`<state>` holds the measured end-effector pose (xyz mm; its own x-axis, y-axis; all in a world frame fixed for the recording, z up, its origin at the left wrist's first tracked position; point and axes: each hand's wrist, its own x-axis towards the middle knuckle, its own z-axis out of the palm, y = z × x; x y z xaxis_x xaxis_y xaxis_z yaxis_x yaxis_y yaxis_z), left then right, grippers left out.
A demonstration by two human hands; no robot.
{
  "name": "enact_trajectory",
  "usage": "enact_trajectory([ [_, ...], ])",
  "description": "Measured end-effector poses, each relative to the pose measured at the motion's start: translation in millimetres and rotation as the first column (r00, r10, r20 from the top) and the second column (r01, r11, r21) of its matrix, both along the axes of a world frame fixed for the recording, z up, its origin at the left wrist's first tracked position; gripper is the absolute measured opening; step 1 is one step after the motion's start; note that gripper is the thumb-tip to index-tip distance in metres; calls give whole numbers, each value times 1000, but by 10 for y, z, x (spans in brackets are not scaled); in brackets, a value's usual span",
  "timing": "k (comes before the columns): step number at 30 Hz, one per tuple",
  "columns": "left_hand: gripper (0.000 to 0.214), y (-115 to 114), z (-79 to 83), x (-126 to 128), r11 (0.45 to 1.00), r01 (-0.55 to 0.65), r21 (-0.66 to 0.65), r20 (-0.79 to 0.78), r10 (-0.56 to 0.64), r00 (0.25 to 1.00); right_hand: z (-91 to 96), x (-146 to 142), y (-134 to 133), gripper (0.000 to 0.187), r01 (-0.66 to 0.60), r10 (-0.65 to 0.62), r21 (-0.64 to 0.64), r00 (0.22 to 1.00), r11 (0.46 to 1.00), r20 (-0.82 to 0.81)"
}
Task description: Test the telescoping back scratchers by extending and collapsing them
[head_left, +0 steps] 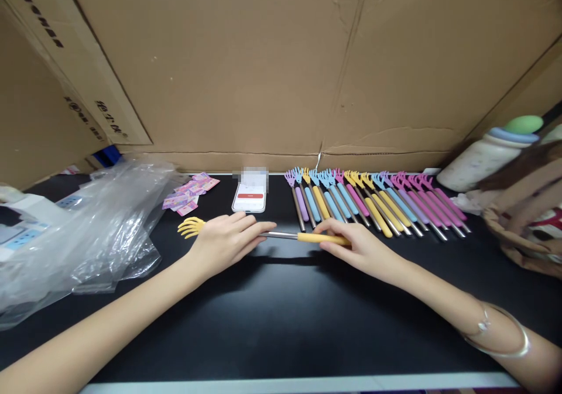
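Observation:
A yellow back scratcher point(307, 237) with a metal rod is held level above the black table point(281, 324). My left hand point(228, 237) is closed around it near the claw end, whose yellow fingers stick out on the left. At the other end, my right hand point(355, 245) grips the yellow handle between thumb and fingers. Just behind my right hand lies a row of back scratchers point(346, 201) in purple, blue, yellow and pink, claws pointing to the back.
Clear plastic bags point(100, 224) are heaped at the left. Small pink cards point(191, 192) and a phone point(250, 192) lie behind my left hand. To the right are a white bottle point(483, 157) and a brown bag point(522, 218). Cardboard point(263, 60) walls the back.

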<state>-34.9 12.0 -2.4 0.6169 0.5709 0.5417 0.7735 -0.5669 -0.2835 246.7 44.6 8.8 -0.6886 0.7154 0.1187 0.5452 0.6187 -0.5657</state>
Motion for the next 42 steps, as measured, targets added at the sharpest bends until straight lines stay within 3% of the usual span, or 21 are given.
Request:
enact_trajectory([
  [5, 27, 56, 106, -122, 998, -60, 9, -7, 60, 998, 46, 60, 37, 21, 48, -51, 218, 999, 975, 9],
  [12, 30, 112, 154, -225, 999, -40, -14, -45, 39, 998, 94, 92, 68, 19, 35, -73, 383, 994, 923, 86],
  [16, 27, 104, 138, -219, 999, -15, 39, -6, 15, 1000, 91, 91, 88, 21, 41, -91, 443, 992, 896, 93],
  [24, 20, 102, 88, -221, 999, 0, 37, 43, -1, 999, 46, 44, 135, 27, 39, -65, 233, 993, 972, 101],
  [28, 22, 109, 64, -187, 999, 9, 34, 21, -10, 1000, 71, -4, 129, 34, 10, -11, 3, 999, 1000, 52],
  [31, 24, 114, 38, -158, 1000, 14, 25, 17, -14, 1000, 89, -28, 143, 39, -17, 11, -255, 1000, 967, -24],
  [35, 22, 90, -4, -120, 999, 17, 41, 15, -17, 1000, 101, -35, 205, 40, -42, 18, -513, 999, 857, -51],
  [38, 20, 47, -18, -75, 997, -3, 81, 6, 3, 1000, 105, -36, 244, 40, -43, 24, -563, 999, 825, -42],
  [42, 20, 5, -14, -11, 995, -27, 100, -21, 29, 999, 89, -48, 241, 39, 9, -30, -450, 999, 893, -40],
])
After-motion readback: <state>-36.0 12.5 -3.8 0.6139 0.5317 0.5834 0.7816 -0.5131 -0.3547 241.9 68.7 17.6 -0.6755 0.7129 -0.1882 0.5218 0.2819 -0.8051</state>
